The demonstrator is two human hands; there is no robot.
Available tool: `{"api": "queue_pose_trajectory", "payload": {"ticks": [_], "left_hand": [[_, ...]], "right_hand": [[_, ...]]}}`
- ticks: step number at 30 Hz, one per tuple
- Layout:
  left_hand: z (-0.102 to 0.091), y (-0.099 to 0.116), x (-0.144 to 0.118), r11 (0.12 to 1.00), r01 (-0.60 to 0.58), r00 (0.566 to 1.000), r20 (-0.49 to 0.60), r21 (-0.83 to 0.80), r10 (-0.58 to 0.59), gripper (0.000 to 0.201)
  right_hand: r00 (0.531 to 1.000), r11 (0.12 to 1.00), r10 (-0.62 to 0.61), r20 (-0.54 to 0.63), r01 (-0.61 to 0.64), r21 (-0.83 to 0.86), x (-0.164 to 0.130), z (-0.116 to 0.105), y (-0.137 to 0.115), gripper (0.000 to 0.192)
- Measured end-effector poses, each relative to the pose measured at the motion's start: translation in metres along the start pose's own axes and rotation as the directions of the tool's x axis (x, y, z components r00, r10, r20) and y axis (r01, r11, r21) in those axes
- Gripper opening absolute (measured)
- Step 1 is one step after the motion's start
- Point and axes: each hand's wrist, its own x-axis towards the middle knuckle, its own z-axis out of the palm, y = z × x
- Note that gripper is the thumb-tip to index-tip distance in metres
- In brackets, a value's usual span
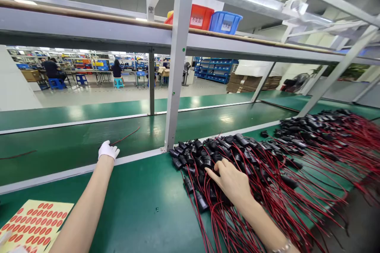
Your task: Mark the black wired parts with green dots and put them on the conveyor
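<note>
A big green table (pixel 133 205) runs across the room. A pile of black plugs (pixel 237 158) with red wires lies on its right side. The right hand (pixel 231 180) rests flat on the pile, fingers spread, holding nothing. The left hand (pixel 108 150), in a white glove, reaches to the belt's edge, fingers curled; I cannot tell if it holds anything. A sticker sheet (pixel 35 221) lies near the left arm.

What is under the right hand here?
The right hand rests on a pile of black connectors with red-and-black wires on the green table. What its palm covers is hidden.
</note>
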Motion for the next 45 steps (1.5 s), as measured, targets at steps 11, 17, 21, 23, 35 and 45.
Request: {"api": "queue_pose_trajectory", "payload": {"ticks": [11,17,21,23,35,45], "left_hand": [[-0.001,-0.099,-0.147,0.938,0.245,0.877,0.356,0.246,-0.322,0.014],[0.000,-0.122,-0.233,0.946,0.108,0.726,0.626,0.306,-0.286,0.032],[-0.011,-0.107,-0.272,0.922,-0.245,0.615,0.783,0.299,-0.091,0.039],[-0.022,-0.097,-0.281,0.885,-0.297,0.603,0.789,0.359,-0.117,0.042],[-0.056,-0.075,-0.288,0.761,-0.381,0.383,0.839,0.525,-0.387,0.036],[-0.061,-0.113,-0.291,0.910,0.247,0.387,0.827,0.334,-0.408,0.061]], "right_hand": [[0.999,0.997,0.025,-0.030,-0.027,-0.072,0.029,-0.004,-0.027,0.024],[0.915,0.933,-0.241,-0.325,0.311,0.182,-0.020,-0.043,-0.056,0.025],[0.786,0.775,-0.389,-0.481,0.561,0.290,-0.059,-0.071,-0.069,0.020],[0.725,0.689,-0.412,-0.552,0.644,0.333,-0.068,-0.082,-0.069,0.019],[0.572,0.287,-0.668,-0.476,0.788,0.544,-0.069,-0.123,-0.061,0.054],[0.816,0.304,-0.570,-0.092,0.314,0.899,-0.072,-0.100,-0.066,0.047]]}}
